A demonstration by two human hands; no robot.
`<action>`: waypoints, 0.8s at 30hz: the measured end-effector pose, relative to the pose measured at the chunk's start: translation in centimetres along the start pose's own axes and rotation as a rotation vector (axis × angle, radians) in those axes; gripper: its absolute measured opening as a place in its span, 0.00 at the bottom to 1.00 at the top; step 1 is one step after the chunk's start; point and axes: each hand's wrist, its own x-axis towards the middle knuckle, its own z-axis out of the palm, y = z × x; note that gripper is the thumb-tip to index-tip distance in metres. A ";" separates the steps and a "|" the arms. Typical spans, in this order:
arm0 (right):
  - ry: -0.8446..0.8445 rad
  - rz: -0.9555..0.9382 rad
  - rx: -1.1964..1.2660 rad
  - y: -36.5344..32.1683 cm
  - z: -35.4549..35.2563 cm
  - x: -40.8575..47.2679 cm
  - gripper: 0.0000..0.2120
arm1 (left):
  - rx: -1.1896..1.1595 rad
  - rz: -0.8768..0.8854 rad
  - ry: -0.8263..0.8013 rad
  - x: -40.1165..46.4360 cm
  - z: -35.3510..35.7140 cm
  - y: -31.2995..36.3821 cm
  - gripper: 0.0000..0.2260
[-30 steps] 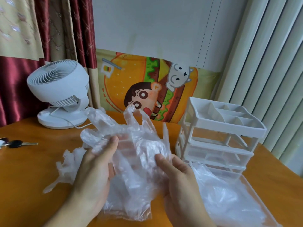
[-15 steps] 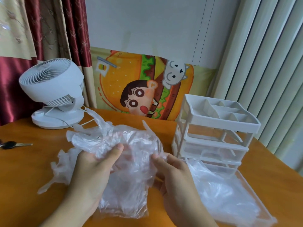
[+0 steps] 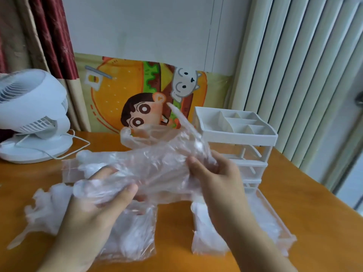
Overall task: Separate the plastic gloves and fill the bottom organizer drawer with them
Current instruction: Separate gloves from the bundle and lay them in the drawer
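Observation:
A bunch of clear plastic gloves (image 3: 157,165) is stretched between my hands above the orange table. My left hand (image 3: 94,211) grips its lower left end, thumb on top. My right hand (image 3: 216,179) pinches the upper right end. A pile of loose gloves (image 3: 45,209) lies at the left, and a clear bag of gloves (image 3: 133,236) lies under my hands. The white drawer organizer (image 3: 235,134) stands at the right. Its clear bottom drawer (image 3: 275,218) is pulled out onto the table with gloves (image 3: 204,238) inside.
A white desk fan (image 3: 33,114) with its cord (image 3: 78,146) stands at the back left. A cartoon burger cushion (image 3: 149,95) leans on the wall behind. White vertical blinds (image 3: 304,75) hang at the right. The table edge (image 3: 334,197) runs along the right.
The view has shifted right. My right hand has pulled its end of the gloves up and to the right, stretching the bunch out between my hands.

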 end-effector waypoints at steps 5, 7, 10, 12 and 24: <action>0.077 0.168 -0.044 -0.8 -11.3 2.9 0.10 | 0.024 0.242 0.066 -0.5 1.5 3.0 0.26; 0.057 0.218 -0.236 0.5 -14.7 3.2 0.08 | 0.110 0.282 0.023 0.8 2.3 2.4 0.19; -0.031 0.211 -0.596 2.4 -16.9 2.9 0.08 | 0.390 0.456 0.015 2.2 6.4 3.6 0.12; -0.099 0.167 -0.750 2.8 -16.8 2.7 0.12 | 0.687 0.667 -0.072 2.2 10.4 4.5 0.08; -0.115 0.076 -1.170 4.8 -17.4 3.0 0.15 | 1.408 -0.228 -0.582 8.1 18.3 -2.3 0.34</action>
